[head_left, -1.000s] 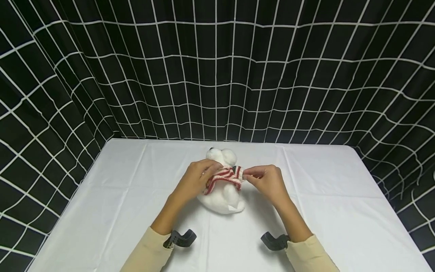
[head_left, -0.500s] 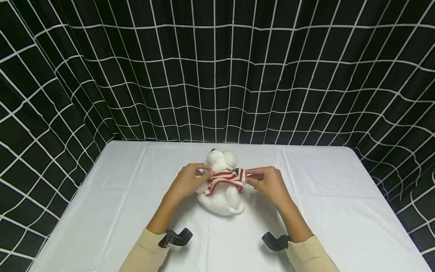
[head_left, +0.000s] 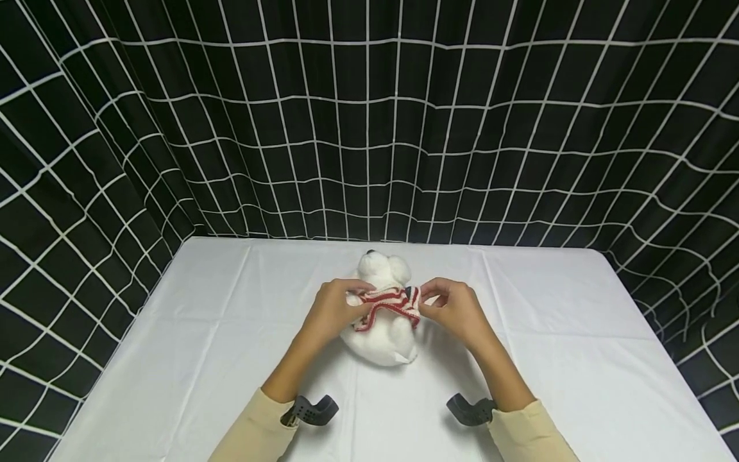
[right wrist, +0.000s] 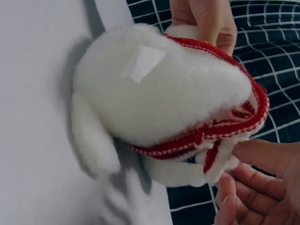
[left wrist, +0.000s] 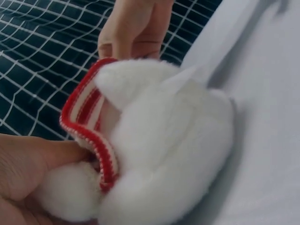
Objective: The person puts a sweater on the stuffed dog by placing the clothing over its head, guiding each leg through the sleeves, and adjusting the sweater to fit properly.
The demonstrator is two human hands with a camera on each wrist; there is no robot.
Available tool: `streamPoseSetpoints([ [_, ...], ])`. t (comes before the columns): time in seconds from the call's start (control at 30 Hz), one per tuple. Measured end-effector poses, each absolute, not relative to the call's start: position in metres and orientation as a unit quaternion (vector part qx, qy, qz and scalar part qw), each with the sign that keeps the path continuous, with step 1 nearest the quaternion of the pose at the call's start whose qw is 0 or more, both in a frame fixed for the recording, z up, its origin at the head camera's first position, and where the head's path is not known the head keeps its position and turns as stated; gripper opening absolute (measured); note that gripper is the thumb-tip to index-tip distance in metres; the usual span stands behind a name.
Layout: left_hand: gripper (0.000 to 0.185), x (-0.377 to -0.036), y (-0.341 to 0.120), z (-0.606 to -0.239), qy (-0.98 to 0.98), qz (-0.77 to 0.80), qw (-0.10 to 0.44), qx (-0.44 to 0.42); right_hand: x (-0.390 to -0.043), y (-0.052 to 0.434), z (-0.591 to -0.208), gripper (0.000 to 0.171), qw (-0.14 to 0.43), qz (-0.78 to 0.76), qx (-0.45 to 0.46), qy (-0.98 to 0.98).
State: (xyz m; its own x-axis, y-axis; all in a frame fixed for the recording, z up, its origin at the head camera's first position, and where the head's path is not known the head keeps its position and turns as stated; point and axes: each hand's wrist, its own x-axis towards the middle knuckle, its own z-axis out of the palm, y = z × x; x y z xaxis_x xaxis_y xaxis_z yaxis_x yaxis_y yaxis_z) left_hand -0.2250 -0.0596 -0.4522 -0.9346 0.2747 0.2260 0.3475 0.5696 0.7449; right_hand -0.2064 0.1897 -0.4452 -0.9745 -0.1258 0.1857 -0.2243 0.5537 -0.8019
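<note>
A white plush toy (head_left: 375, 346) with a dark nose lies on the table, its head toward the back. It wears a red-and-white striped knit sweater (head_left: 392, 298) around its upper body. My left hand (head_left: 335, 308) pinches the sweater at the toy's left side; in the left wrist view its thumb (left wrist: 70, 151) lies at the red hem beside a white plush arm (left wrist: 70, 192). On the other side, my right hand (head_left: 456, 308) pinches the striped sleeve (right wrist: 216, 159) between thumb and fingertips. A white tag (right wrist: 144, 63) shows on the toy's rear.
A white cloth (head_left: 231, 359) with fold creases covers the table. Black curtains with a white grid (head_left: 369, 128) stand behind and at both sides. Dark curved wrist mounts (head_left: 314, 410) sit on both forearms, by the beige sleeves.
My left hand drew back left with fingers parted, then came right and pinches the sweater again. The right hand keeps its pinch on the sleeve. The toy has shifted slightly right.
</note>
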Motion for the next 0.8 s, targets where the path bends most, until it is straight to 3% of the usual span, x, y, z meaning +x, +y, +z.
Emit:
streamPoseSetpoints([
  [0.3,0.026,-0.221,-0.052,-0.452,-0.894,-0.410,0.059,-0.173,-0.206,0.184,-0.447,0.036,0.006,0.504,0.111,-0.856],
  [0.5,0.028,-0.219,-0.047,-0.453,-0.897,-0.401,0.071,-0.173,-0.206,0.180,-0.448,0.033,-0.007,0.468,0.112,-0.877],
  [0.8,0.029,-0.217,-0.043,-0.453,-0.903,-0.380,0.092,-0.179,-0.206,0.172,-0.455,0.022,0.041,0.422,0.109,-0.899],
])
